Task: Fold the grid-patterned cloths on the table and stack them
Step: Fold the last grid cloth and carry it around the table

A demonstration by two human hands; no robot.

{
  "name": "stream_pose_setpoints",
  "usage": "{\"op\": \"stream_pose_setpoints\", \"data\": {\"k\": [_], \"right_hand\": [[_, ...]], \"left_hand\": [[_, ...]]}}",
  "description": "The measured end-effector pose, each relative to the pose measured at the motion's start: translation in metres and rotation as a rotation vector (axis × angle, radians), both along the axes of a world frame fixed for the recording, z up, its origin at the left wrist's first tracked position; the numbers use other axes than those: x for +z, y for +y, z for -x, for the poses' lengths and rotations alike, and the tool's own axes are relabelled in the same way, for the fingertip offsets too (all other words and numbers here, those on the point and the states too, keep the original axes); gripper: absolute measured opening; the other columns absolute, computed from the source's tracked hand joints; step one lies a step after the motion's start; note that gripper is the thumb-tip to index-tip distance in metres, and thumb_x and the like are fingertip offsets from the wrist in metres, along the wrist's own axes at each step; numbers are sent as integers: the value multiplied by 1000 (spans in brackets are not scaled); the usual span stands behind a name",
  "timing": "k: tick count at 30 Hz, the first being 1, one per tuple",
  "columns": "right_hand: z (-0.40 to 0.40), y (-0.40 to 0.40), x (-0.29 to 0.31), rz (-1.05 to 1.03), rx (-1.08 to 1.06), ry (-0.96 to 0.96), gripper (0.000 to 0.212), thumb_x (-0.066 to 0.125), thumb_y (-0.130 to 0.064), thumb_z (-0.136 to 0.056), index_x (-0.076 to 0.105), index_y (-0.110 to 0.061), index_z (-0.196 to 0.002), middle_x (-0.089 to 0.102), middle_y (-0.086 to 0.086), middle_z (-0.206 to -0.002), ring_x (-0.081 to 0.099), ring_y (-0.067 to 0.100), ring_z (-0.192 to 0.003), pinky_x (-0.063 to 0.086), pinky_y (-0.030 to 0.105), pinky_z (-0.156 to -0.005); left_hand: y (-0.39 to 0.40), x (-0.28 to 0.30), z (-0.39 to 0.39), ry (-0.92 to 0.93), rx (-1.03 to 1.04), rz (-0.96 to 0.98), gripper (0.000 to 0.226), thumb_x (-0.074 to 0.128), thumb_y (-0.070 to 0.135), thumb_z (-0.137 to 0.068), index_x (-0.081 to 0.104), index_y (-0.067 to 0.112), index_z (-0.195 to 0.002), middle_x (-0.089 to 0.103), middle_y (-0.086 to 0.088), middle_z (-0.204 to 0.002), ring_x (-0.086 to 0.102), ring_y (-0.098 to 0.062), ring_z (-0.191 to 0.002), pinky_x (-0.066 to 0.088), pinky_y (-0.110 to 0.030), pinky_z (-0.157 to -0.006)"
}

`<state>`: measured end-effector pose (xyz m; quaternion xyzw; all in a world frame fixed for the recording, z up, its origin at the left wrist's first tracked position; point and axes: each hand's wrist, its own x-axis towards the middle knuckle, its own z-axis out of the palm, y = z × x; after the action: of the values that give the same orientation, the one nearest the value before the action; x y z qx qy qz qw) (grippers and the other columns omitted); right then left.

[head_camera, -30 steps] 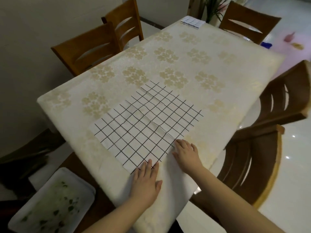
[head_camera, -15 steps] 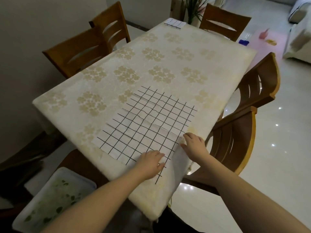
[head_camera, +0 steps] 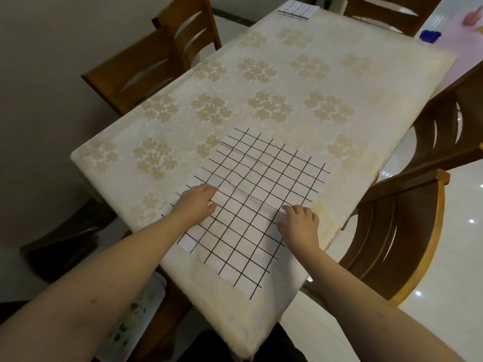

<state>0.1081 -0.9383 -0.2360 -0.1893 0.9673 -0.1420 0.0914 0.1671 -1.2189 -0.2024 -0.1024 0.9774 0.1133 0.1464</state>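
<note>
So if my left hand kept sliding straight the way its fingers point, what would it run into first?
Nothing solid, as far as this view shows. The left hand lies flat on the grid-patterned cloth, fingers pointing right across it; probably only the cloth's creases lie ahead.

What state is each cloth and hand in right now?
Big cloth: spread flat, creased, unfolded.
Far cloth: folded, at the far table edge.
Left hand: flat on the big cloth, holding nothing.
Right hand: flat on the big cloth, holding nothing.
</note>
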Motion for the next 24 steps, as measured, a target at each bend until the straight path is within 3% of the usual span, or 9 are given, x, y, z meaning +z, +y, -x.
{"op": "stream_pose_setpoints", "data": {"k": [11,15,20,24], "right_hand": [[9,-3,-2,-90,-131,-20,38,50,-31,-94,56,-21,-131,61,3,-123,49,24,-116,31,36,-97],[9,-6,-8,-87,-185,-17,32,54,-29,-92,61,-22,-123,63,3,-116,51,25,-109,32,37,-93],[5,-14,-14,-82,-274,-46,28,54,-30,-92,62,-23,-118,61,3,-112,50,25,-106,31,37,-91],[5,-19,-16,-102,-304,-11,22,57,-32,-93,65,-21,-110,62,4,-107,51,26,-103,32,39,-90]], "left_hand": [[-44,-19,58,-52,-16,70,53,50,30,-97,37,18,-146,38,-7,-148,42,-28,-129,35,-41,-103],[-62,-33,69,-29,222,-44,52,54,29,-96,40,16,-144,39,-11,-145,44,-31,-125,42,-44,-100],[-77,-38,86,22,574,-225,44,66,30,-91,54,7,-127,45,-15,-133,55,-33,-112,50,-41,-91],[-86,-41,98,-46,665,-268,45,66,41,-88,65,8,-119,57,-17,-129,61,-32,-107,53,-37,-86]]}}
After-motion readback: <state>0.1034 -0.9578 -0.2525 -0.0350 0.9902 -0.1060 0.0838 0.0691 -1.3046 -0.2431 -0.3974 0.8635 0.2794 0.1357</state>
